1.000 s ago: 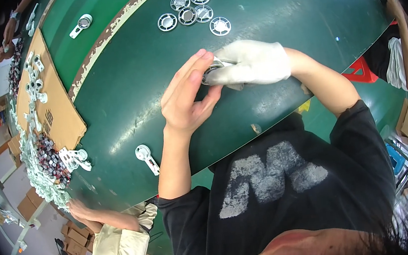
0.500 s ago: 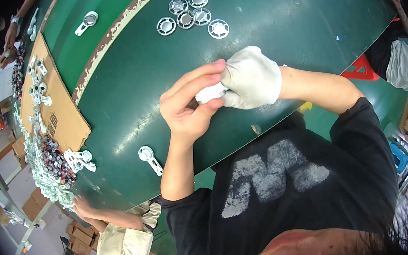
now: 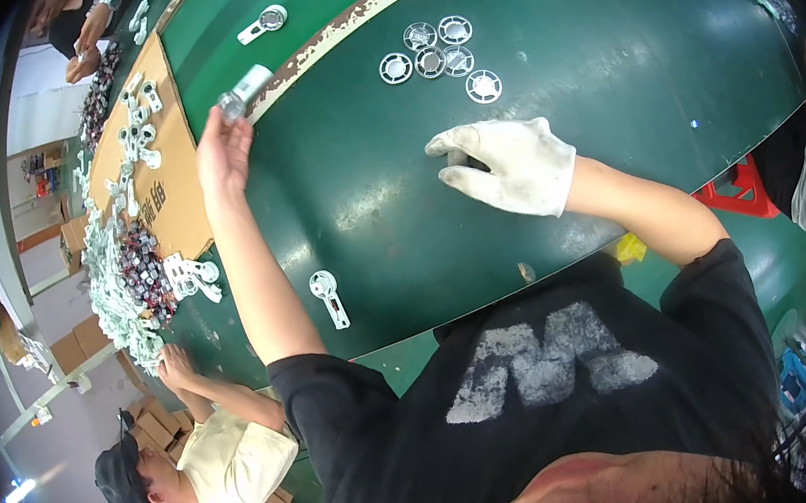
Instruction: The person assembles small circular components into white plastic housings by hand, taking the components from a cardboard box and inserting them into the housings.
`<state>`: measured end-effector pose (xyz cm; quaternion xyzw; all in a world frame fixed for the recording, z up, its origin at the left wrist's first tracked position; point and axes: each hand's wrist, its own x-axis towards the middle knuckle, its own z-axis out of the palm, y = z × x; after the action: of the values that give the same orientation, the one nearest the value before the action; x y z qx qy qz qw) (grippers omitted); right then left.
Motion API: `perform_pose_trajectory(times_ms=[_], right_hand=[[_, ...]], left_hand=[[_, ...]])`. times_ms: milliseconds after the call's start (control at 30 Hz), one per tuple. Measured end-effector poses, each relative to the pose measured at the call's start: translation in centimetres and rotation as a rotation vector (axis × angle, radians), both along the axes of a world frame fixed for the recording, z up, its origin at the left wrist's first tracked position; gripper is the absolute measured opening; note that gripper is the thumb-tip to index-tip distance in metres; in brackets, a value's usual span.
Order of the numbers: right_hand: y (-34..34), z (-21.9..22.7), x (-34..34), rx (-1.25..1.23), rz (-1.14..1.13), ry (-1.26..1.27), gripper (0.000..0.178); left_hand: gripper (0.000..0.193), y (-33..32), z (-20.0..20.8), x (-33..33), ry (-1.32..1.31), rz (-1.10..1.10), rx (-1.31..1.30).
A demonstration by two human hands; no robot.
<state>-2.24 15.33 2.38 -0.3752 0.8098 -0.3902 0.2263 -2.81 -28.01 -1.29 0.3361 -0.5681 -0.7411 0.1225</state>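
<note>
My bare left hand (image 3: 225,153) is stretched out to the far left, by the peeling raised edge of the green table. At its fingertips is a white part with a round head and a short flat handle (image 3: 246,91), smeared by motion. My right hand (image 3: 511,168), in a white glove, hovers over the table with thumb and fingers apart and nothing between them. Beyond it lie several round spoked discs (image 3: 429,62), silvery and white. A similar white part with a round head (image 3: 328,300) rests near the table's front edge, right of my left forearm.
Another such white part (image 3: 263,24) lies on the brighter green strip past the peeling edge (image 3: 352,24). At left, a cardboard sheet (image 3: 178,178) carries several white parts, beside a pile of pale parts (image 3: 115,294) and small dark-and-silver pieces (image 3: 144,266). A co-worker in a cap (image 3: 239,469) reaches in there.
My hands have come apart. The left has swung far left with the white part; the right glove has let go and opened. The whole view has shifted slightly.
</note>
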Motion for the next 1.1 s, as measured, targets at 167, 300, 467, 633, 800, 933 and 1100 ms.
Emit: perform_pose_trajectory(times_ms=[167, 300, 467, 633, 800, 933, 1100], right_hand=[[-0.2, -0.1, -0.3, 0.063, 0.064, 0.066, 0.034], [-0.1, -0.4, -0.3, 0.084, 0.101, 0.126, 0.032], [0.0, -0.5, -0.1, 0.106, 0.116, 0.134, 0.034], [-0.3, -1.0, 0.1, 0.122, 0.159, 0.146, 0.035], [-0.6, -0.1, -0.5, 0.207, 0.171, -0.025, 0.043], [-0.5, -1.0, -0.6, 0.146, 0.151, 0.025, 0.041], [-0.6, -0.6, -0.8, 0.211, 0.149, 0.037, 0.042]], left_hand=[[0.041, 1.0, 1.4, 2.2, 0.094, 0.004, -0.133], [0.041, 4.8, 6.3, 9.5, -0.525, -0.542, -0.91], [0.056, 15.0, 8.8, 16.8, -1.095, -0.732, -1.272], [0.033, 15.8, 6.8, 18.5, -0.997, -0.752, -1.194], [0.021, 17.2, 6.3, 15.7, -0.678, -0.739, -1.151], [0.035, 18.9, 7.2, 14.2, -0.541, -0.659, -1.144], [0.07, 20.4, 6.5, 15.1, -0.467, -0.993, -1.397]])
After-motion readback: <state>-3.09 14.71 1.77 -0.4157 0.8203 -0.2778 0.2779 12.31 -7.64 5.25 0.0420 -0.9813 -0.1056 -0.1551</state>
